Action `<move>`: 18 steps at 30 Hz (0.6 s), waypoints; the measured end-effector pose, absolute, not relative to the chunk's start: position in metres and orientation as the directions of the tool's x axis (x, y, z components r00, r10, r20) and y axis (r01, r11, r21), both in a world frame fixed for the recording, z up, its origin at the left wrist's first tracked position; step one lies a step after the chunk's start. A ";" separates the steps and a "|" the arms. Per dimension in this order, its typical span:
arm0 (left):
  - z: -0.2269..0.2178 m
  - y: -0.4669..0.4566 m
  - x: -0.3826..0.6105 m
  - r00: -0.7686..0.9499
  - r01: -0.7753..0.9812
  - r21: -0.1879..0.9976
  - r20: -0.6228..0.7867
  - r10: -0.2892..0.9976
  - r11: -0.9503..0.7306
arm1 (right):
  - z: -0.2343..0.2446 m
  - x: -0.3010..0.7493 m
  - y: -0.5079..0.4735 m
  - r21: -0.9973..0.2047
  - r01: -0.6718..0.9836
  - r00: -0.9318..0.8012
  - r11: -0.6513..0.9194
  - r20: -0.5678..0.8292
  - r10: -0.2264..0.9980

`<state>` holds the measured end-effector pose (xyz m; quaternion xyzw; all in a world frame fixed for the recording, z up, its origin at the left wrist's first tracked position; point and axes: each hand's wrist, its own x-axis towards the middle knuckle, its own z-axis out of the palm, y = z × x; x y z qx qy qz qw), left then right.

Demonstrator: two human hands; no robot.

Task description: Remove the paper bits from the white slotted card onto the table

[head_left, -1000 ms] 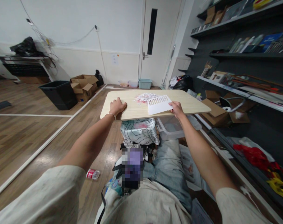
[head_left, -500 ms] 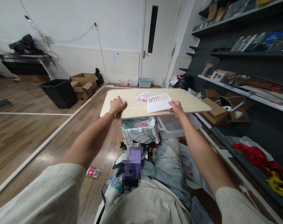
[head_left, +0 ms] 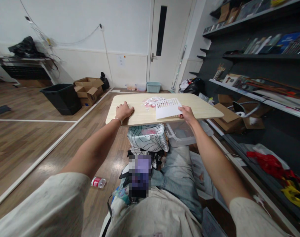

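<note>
A light wooden tabletop (head_left: 204, 110) lies in front of me, low over the floor. My left hand (head_left: 124, 110) rests on its near left part with the fingers curled loosely down on the wood, holding nothing. My right hand (head_left: 187, 113) pinches the near right corner of a white paper sheet (head_left: 167, 108) with rows of cut-out slots. The sheet is lifted slightly off the table. Behind it lies a pile of small white and pink paper scraps (head_left: 152, 101).
A clear plastic bin (head_left: 182, 135) and a patterned cloth bundle (head_left: 147, 138) sit under the table. Dark shelves (head_left: 258, 56) line the right wall, with cardboard boxes (head_left: 229, 115) below. A black tub (head_left: 62, 98), more boxes (head_left: 88, 90) and a small bottle (head_left: 98, 182) are on the floor at left.
My right hand has lifted the slotted sheet a little and drawn it slightly left. My left hand has stayed in place on the table.
</note>
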<state>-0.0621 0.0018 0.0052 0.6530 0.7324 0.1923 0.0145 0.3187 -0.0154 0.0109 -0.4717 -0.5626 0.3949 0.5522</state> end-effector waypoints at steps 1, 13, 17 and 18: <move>0.005 0.002 -0.062 -0.149 0.951 0.299 0.228 0.962 0.077 | 0.011 0.319 -0.015 -0.964 0.095 0.056 0.247 0.253 0.966; 0.005 0.002 -0.063 -0.154 0.946 0.315 0.232 0.961 0.076 | 0.013 0.317 -0.019 -0.964 0.165 -0.076 0.210 0.200 0.977; 0.004 0.002 -0.063 -0.154 0.945 0.318 0.235 0.960 0.074 | 0.014 0.318 -0.019 -0.961 0.161 -0.086 0.225 0.213 0.973; 0.004 0.002 -0.063 -0.153 0.945 0.318 0.235 0.960 0.073 | 0.014 0.319 -0.018 -0.963 0.151 -0.078 0.224 0.214 0.974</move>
